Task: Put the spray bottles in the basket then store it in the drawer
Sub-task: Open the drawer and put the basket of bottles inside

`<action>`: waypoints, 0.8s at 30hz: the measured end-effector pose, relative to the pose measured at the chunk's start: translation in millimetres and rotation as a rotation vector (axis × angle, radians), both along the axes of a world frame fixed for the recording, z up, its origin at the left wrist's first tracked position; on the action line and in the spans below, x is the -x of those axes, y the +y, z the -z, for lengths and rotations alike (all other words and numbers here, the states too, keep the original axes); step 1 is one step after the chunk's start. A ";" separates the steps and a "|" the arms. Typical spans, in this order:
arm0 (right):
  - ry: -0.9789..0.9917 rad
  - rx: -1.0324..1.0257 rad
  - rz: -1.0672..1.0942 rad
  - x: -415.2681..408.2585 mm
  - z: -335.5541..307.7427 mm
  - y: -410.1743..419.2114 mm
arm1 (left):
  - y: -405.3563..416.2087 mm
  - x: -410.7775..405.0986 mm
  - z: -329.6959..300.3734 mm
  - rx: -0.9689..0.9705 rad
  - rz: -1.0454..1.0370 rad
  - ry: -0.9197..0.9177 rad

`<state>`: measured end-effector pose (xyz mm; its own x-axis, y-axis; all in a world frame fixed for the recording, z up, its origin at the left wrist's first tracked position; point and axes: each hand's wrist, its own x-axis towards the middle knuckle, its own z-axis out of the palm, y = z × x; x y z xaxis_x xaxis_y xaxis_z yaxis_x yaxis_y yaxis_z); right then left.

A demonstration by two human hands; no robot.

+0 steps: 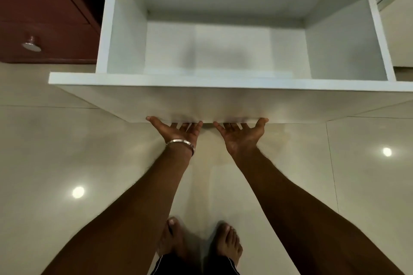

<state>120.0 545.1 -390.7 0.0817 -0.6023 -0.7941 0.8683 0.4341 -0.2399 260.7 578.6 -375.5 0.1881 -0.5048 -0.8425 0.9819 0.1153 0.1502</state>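
A deep white drawer point(223, 100) stands pulled out in front of me, and nothing lies inside it. My left hand point(178, 130), with a metal bangle on the wrist, is palm up with its fingers hooked under the bottom edge of the drawer front. My right hand point(242, 133) grips the same edge just to the right, palm up, fingertips hidden under the panel. No spray bottles or basket are in view.
A dark red cabinet point(44, 18) with a round metal knob point(31, 44) stands at the left of the drawer. Glossy beige floor tiles point(67, 152) lie below. My bare feet point(201, 241) stand close under the drawer front.
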 end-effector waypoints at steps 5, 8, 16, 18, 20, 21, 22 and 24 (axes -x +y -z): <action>0.011 -0.029 0.012 6.9 -1.5 28.0 | 25.9 7.8 0.7 -0.036 -0.005 0.035; 0.022 -0.058 0.017 8.5 -4.9 35.4 | 33.3 9.9 0.1 -0.057 -0.009 0.049; 0.084 -0.129 -0.019 17.4 -51.5 46.4 | 44.1 9.6 -41.9 -0.114 0.007 0.021; 0.114 -0.153 -0.039 15.8 -82.6 47.9 | 45.9 11.5 -70.8 -0.149 0.052 -0.003; 0.156 -0.185 -0.053 12.0 -116.4 48.9 | 47.1 16.0 -103.6 -0.203 0.126 -0.034; 0.174 -0.203 -0.058 9.9 -135.7 48.4 | 47.9 18.7 -122.1 -0.227 0.157 -0.051; 0.185 -0.218 -0.060 7.6 -157.1 47.2 | 49.2 21.8 -142.5 -0.244 0.182 -0.067; 0.198 -0.244 -0.063 2.7 -197.2 45.2 | 52.7 28.2 -182.2 -0.270 0.237 -0.096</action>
